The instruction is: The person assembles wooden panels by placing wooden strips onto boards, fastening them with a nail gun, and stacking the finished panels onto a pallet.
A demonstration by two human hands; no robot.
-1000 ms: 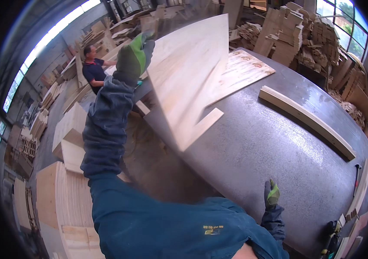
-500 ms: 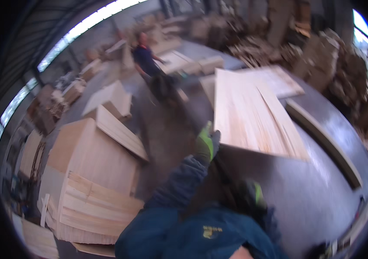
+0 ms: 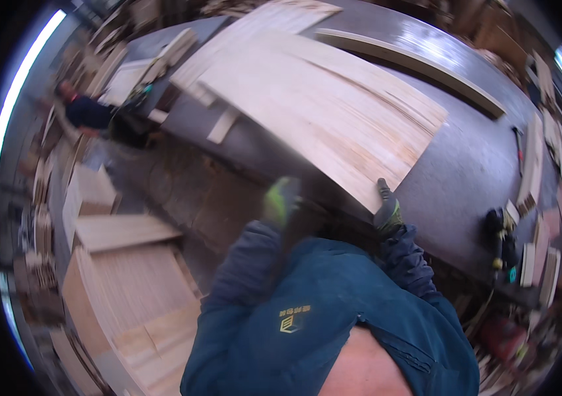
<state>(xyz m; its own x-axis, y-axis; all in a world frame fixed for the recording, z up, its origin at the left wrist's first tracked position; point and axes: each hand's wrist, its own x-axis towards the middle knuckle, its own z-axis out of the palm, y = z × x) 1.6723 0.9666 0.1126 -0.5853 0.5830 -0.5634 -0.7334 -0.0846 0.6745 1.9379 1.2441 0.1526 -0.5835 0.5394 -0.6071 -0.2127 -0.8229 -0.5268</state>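
Observation:
A wide pale wooden panel [image 3: 333, 105] with cracks along its grain lies slanted over the metal-topped table. My right hand [image 3: 388, 212], in a grey and lime-green glove, grips its near corner, thumb on top and the other fingers hidden beneath. My left hand [image 3: 281, 201], gloved alike, is apart from the panel, over the gap beside the table. Motion smears its fingers, so their pose is unclear. Under the panel's far left side lies another wooden board [image 3: 228, 43].
A long wooden strip [image 3: 419, 61] lies behind the panel. A red-handled hammer [image 3: 519, 152] and a power tool [image 3: 502, 241] are on the right. Wooden boxes [image 3: 142, 284] stand at the left. A co-worker [image 3: 93, 115] is at the far left by the table.
My left hand has let go of the panel and moved left. My right hand has come up and taken its near corner. The view has turned right, and the panel lies at another angle.

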